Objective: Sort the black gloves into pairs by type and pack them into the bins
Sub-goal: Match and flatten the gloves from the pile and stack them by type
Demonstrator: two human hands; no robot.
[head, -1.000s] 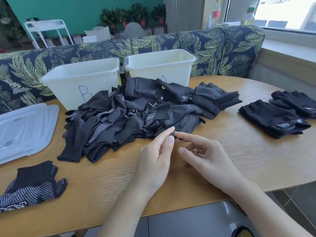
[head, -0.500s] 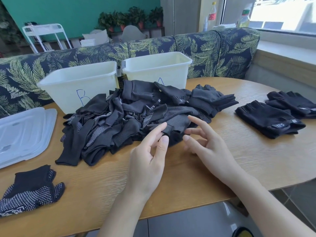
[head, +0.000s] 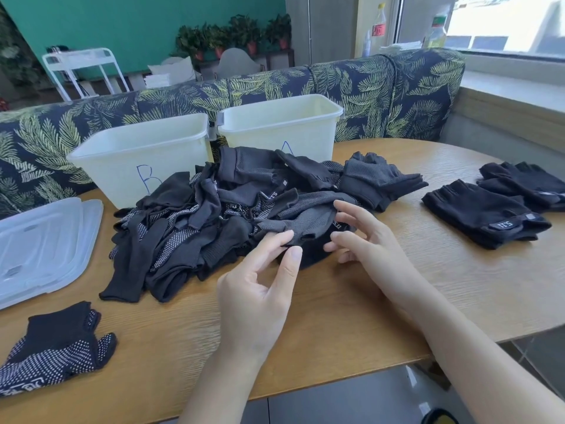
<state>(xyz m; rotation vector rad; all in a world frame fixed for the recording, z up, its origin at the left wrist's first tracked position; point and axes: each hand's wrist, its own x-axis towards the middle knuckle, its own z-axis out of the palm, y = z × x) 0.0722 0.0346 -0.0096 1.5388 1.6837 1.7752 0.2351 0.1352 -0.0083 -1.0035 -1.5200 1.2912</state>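
A heap of black gloves [head: 214, 215] lies mid-table in front of two white bins, bin B [head: 137, 154] on the left and bin A [head: 281, 123] on the right. My left hand [head: 260, 289] pinches the near edge of a grey mesh glove [head: 308, 218] on the heap's right side between thumb and forefinger. Just right of it, my right hand [head: 367, 240] has its fingers spread, fingertips touching the same glove. A dotted black glove pair [head: 55, 347] lies at the near left. Fingerless black gloves [head: 486, 212] lie at the right.
Clear plastic lids [head: 39, 243] are stacked at the table's left edge. A leaf-patterned bench [head: 382, 93] runs behind the bins. The wooden table [head: 336, 316] curves away at the right, with floor below its near edge.
Both hands moved forward from the bare table onto the heap. My left thumb and forefinger closed on the grey mesh glove's edge, and my right fingers reached its top.
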